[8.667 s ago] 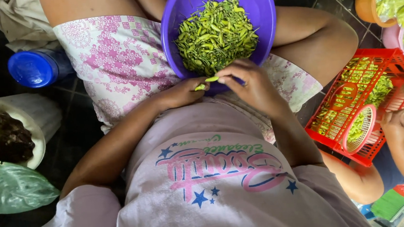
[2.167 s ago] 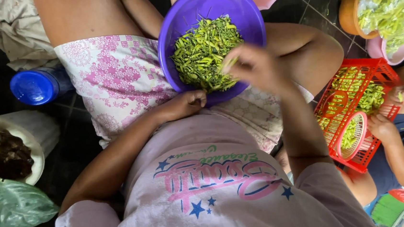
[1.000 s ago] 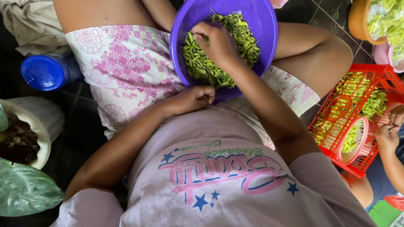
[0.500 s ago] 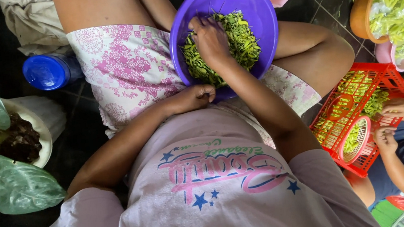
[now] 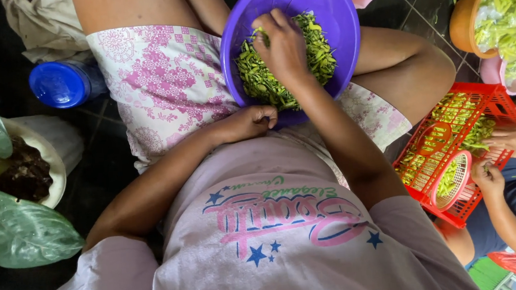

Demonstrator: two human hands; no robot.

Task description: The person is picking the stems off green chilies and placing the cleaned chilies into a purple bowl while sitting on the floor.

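A purple plastic bowl heaped with cut green pods rests on my lap, between my bare knees. My right hand reaches into it from below, and its fingers curl down into the pods at the far side of the heap. My left hand lies just under the bowl's near rim with the fingers curled shut against my pink shirt. I cannot tell if it holds anything small.
At right, another person's two hands work over a red slatted basket of green pods. An orange bowl of pods stands at top right. A blue-lidded bottle and a potted plant sit at left.
My right hand went from in front of the bowl into the pods and now sits slightly further in. My left hand has stayed curled below the rim.
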